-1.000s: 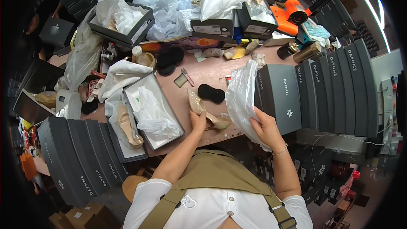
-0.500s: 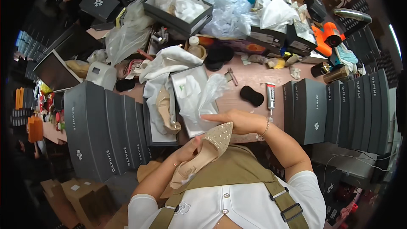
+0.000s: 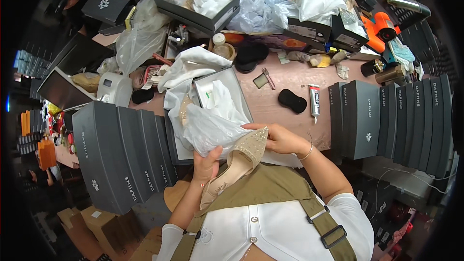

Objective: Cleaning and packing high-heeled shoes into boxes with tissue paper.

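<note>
Glittery pump (image 3: 247, 160) — likely light, stiff
Left hand (image 3: 207, 165) clamped on its side — probably surest; right hand (image 3: 284, 140) by toe, finger closure unclear.

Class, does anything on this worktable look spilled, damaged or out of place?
Nothing looks clearly spilled, and the glittery shoe shows no visible damage. Slightly odd: a crumpled whitish scrap lies loose on the pink tabletop, as if discarded.

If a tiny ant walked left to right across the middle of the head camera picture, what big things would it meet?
Left stack of grey boxes → left hand → sparkly shoe → right hand → tube → right row of grey boxes.
</note>
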`<state>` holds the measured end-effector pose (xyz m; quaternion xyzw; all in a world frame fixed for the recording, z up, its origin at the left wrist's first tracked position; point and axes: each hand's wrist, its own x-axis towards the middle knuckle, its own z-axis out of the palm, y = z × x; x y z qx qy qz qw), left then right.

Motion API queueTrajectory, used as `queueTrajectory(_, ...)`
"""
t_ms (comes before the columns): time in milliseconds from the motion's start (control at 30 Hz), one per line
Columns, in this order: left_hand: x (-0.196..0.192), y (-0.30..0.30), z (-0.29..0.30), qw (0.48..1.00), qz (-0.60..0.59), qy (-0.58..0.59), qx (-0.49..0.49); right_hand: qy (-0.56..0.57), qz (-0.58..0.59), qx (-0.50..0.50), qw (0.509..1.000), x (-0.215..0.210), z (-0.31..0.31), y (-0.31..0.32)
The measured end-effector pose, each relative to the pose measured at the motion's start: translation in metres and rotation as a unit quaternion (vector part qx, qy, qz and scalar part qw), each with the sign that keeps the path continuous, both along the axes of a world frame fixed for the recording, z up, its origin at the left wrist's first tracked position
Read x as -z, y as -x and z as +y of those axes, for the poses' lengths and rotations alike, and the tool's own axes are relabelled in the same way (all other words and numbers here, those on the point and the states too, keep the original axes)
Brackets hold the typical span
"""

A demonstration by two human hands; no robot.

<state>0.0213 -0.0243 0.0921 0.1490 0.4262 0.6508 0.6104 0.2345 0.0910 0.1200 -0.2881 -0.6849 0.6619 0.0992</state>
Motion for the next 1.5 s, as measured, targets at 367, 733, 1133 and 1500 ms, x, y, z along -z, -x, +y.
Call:
queueTrajectory(367, -0.005, 0.003, 0.011, 0.919, 0.19, 0.018, 0.345, -0.025, 0.041, 0.048, 0.998, 0.017, -0.016, -0.029)
queueTrajectory(733, -0.027, 0.001, 0.014, 0.787, 0.427, -0.13, 0.425, 0.068, 0.045, -0.153, 0.985, -0.023, 0.054, -0.012)
queueTrajectory(1133, 0.003, -0.01, -0.006, 0.88, 0.347, -0.229, 0.233, -0.034, 0.329, -0.031, 0.943, -0.093, 0.019, 0.075)
queueTrajectory(1500, 0.026, 0.001, -0.024, 0.935, 0.216, -0.162, 0.23, 0.131, -0.02, -0.075, 0.988, 0.018, 0.007, -0.022)
